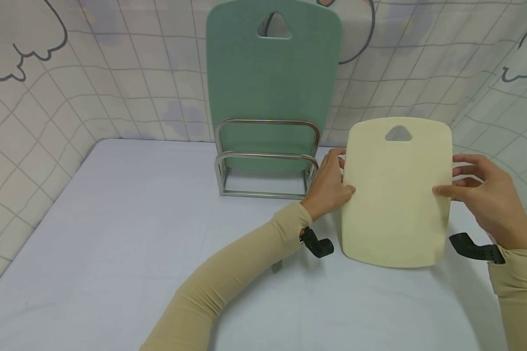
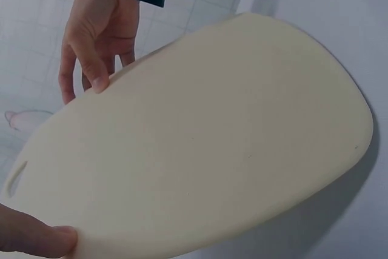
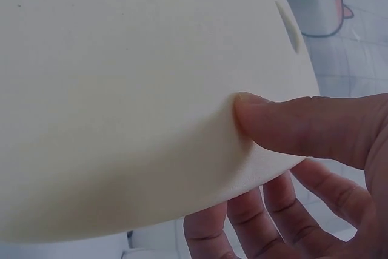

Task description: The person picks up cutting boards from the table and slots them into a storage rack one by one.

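Note:
A cream cutting board (image 1: pixel 397 195) stands tilted at the right of the table, its triangular handle hole at the top. My left hand (image 1: pixel 329 185) pinches its left edge, thumb on the front face and fingers behind. On the opposite edge my right hand (image 1: pixel 487 195) pinches it the same way; the right wrist view shows that thumb (image 3: pixel 291 122) pressed on the face and the fingers beneath the edge. To the left, a larger green cutting board (image 1: pixel 272 83) stands upright in a metal wire rack (image 1: pixel 265 195).
The rack stands at the back of a table with a white cloth (image 1: pixel 114 234). Behind it and at both sides hangs a white checked curtain (image 1: pixel 158 73) with cartoon drawings. A small grey piece (image 1: pixel 277 266) shows beside the left forearm.

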A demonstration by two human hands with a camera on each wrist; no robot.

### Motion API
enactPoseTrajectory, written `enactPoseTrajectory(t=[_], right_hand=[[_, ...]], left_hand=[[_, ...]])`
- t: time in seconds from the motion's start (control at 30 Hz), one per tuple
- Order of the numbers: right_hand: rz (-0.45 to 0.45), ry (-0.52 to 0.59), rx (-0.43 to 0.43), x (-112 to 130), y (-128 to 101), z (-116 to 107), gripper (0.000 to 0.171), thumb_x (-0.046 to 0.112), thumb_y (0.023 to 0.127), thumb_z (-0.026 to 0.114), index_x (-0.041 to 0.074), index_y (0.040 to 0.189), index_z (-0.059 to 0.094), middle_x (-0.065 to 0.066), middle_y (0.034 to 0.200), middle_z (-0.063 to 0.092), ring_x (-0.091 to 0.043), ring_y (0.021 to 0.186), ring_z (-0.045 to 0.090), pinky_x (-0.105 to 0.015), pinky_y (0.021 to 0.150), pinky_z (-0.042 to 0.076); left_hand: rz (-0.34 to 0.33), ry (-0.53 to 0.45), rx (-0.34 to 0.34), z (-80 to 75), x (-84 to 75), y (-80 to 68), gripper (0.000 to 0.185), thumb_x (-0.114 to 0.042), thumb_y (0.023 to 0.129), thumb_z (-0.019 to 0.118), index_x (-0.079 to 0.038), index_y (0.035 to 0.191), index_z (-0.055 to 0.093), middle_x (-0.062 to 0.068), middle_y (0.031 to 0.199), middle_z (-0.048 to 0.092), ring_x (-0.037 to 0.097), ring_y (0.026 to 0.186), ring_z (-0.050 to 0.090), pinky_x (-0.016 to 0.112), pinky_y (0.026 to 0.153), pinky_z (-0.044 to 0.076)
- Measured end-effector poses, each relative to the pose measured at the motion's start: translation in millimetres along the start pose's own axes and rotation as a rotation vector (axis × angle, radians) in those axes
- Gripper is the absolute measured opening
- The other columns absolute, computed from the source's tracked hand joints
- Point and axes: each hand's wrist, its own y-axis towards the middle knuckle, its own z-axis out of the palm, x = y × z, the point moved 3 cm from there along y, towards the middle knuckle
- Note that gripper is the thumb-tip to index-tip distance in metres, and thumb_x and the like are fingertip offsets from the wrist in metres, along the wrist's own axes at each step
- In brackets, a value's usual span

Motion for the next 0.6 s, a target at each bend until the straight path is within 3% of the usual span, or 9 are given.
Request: enactPoseTrajectory(t=[0.33, 0.6], right_hand=[[-0.004, 0.009, -0.023, 4.0, 0.3, -0.3, 0.067, 0.003, 0.085, 0.083, 0.030, 0.137, 0.053, 0.010, 0.111, 0.051, 0.004, 0.085, 0.060, -0.011, 0.068, 0.053], [-0.006, -0.055, -0.055, 6.2, -0.4, -0.1, 0.066, 0.009, 0.086, 0.084, 0.034, 0.138, 0.053, 0.015, 0.111, 0.053, 0.007, 0.085, 0.059, -0.007, 0.070, 0.048]], left_hand=[[0.042, -0.010, -0.018, -3.0, -2.5, 1.2, 0.076, 0.004, 0.086, 0.067, -0.007, 0.153, 0.034, 0.009, 0.123, 0.055, 0.011, 0.090, 0.057, 0.013, 0.071, 0.041], [0.076, 0.002, -0.033, -4.7, -3.2, 2.0, 0.076, 0.005, 0.086, 0.068, -0.007, 0.153, 0.034, 0.010, 0.122, 0.055, 0.011, 0.089, 0.057, 0.013, 0.073, 0.040]])
